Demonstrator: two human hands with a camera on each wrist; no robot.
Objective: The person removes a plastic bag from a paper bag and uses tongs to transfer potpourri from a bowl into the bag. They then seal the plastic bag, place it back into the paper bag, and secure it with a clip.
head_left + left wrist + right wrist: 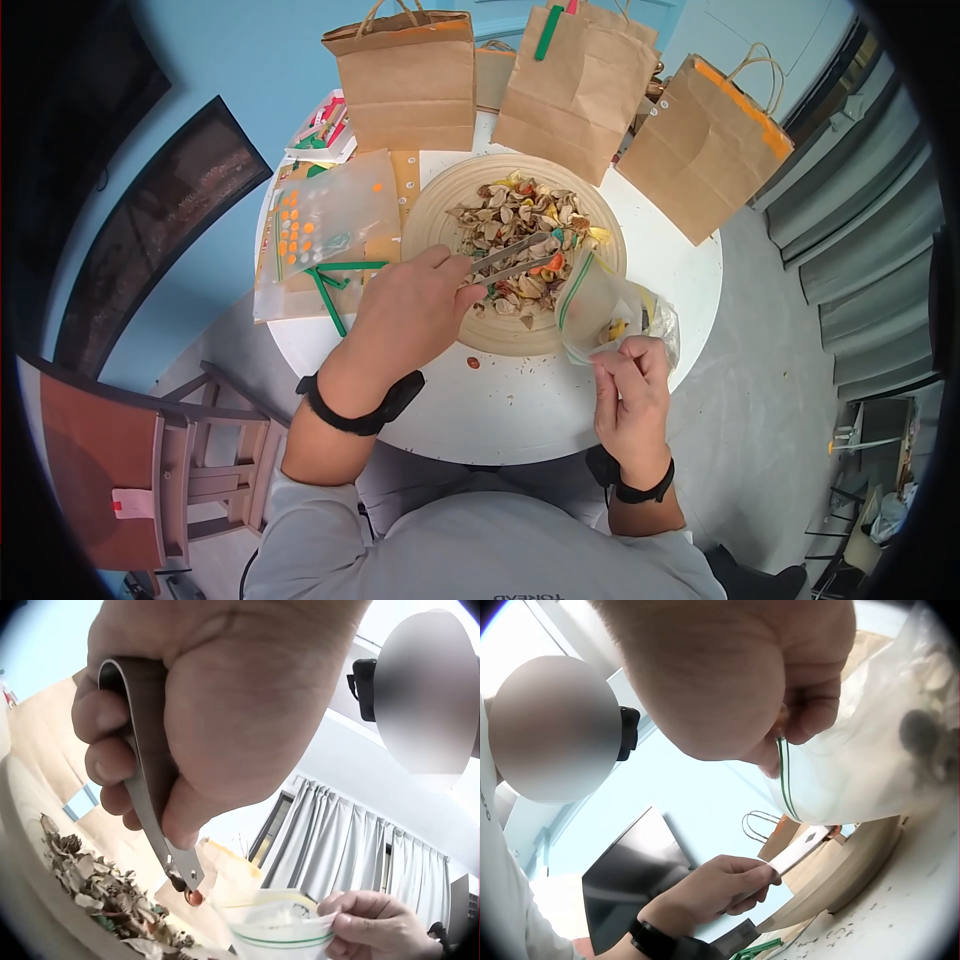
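Note:
My left hand (415,305) grips metal tongs (510,262) above a pile of dried petals and pods (520,215) on a round wooden tray (430,220). Between the tong tips is a small orange-red piece (194,898), seen in the left wrist view. My right hand (635,405) pinches the rim of a clear zip bag (585,315) with a green seal line, its mouth open toward the tongs. Some dried pieces lie at the bottom of the bag, seen in the right wrist view.
Three brown paper bags (410,90) stand along the back. At the left lie a plastic bag with orange dots (340,210), green sticks (328,295) and a white box (325,135). A reddish piece (473,362) and crumbs lie on the white table (450,420) in front of the tray.

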